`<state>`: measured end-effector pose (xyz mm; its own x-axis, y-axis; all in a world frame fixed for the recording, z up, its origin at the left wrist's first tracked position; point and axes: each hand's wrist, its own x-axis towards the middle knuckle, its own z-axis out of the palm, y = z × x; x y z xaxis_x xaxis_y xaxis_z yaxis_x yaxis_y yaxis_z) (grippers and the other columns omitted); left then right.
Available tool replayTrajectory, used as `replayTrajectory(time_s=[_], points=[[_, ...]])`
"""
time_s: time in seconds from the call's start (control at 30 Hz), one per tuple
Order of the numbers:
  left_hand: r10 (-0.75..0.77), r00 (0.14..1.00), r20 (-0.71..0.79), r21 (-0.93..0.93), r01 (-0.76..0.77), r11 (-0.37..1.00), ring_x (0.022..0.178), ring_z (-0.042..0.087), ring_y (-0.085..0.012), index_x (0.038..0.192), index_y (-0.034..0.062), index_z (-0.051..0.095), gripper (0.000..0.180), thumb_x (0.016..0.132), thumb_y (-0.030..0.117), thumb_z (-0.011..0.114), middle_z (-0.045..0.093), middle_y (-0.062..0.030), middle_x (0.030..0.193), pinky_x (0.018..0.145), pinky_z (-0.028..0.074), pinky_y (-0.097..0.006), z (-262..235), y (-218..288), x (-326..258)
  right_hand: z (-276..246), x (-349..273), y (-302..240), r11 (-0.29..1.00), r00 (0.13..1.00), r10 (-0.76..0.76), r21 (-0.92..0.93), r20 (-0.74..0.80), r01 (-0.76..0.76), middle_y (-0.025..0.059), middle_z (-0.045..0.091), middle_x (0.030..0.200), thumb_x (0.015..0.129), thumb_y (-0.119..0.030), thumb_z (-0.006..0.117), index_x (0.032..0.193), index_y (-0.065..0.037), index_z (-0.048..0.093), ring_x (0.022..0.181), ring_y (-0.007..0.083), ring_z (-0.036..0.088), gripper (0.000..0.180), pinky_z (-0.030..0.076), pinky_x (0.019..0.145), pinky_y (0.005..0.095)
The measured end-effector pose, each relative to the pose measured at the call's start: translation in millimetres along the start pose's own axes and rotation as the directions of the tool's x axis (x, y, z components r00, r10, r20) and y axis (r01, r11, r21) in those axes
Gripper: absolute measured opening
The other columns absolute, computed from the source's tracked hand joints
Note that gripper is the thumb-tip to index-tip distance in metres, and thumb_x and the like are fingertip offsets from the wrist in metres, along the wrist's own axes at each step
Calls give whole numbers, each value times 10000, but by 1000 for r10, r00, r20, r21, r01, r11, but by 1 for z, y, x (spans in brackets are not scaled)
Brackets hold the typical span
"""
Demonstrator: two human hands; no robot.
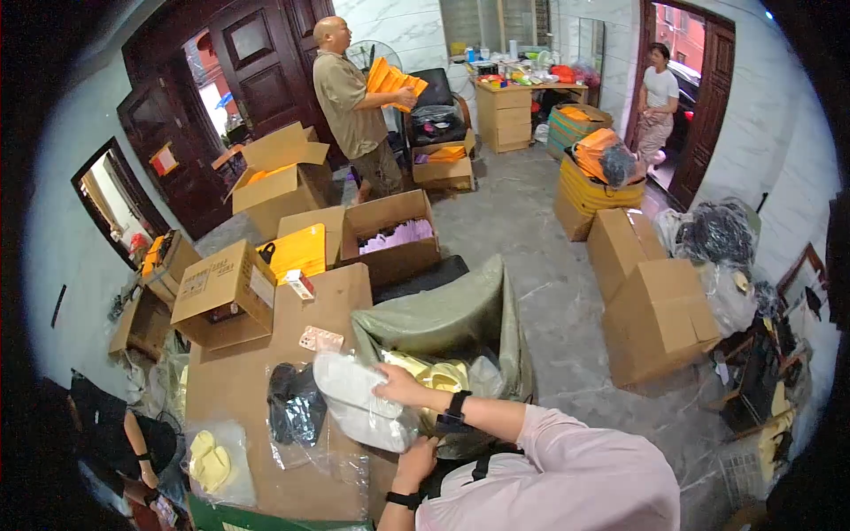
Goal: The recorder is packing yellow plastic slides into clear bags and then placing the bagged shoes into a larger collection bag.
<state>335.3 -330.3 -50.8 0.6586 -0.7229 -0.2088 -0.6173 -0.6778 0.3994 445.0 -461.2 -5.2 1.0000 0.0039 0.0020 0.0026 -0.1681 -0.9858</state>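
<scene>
Holding white slippers [350, 398], right hand [398, 386] atop, left hand [416, 462] close by

Left of a cluttered wooden desk [506, 126] stand a black chair [449, 87] — and a fan [375, 50].

White slippers [350, 389], pale yellow slippers [211, 462], olive sack [425, 323] – brown cardboard [243, 376], pink sleeve [575, 442] – grey veined floor [560, 292]

I see pale marbled walls [407, 26], a grey floor [558, 265], 1 wooden desk [506, 117] and dark wooden doors [708, 111] standing open.
</scene>
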Motion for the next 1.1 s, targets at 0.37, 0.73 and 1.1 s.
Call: replayTrajectory(time_s=[0.37,0.73,1.1], points=[[215,975,-55,285,-191,939,874,599,-267,942,136,611,230,728,74,554,628,-70,832,969,298,-530,-20,6,7,-87,-100,0,833,848,-457,-464,-268,302,229,549,1113,776,-133,617,1299,-47,343,995,385,548,596,466,800,405],[336,938,-81,360,-286,888,847,602,-226,972,129,601,294,688,60,574,626,-66,770,971,342,-436,-38,24,11,-137,-80,68,312,836,383,-907,392,282,190,636,780,702,-116,579,1176,-35,487,710,362,618,489,467,568,459],[320,935,-150,215,-285,934,846,599,-247,920,119,632,230,702,71,572,625,-79,762,978,340,-437,-35,32,16,-168,3,176,-57,517,853,-997,-75,-50,64,393,1385,834,-211,592,1332,-149,432,1231,359,397,527,326,888,681]])
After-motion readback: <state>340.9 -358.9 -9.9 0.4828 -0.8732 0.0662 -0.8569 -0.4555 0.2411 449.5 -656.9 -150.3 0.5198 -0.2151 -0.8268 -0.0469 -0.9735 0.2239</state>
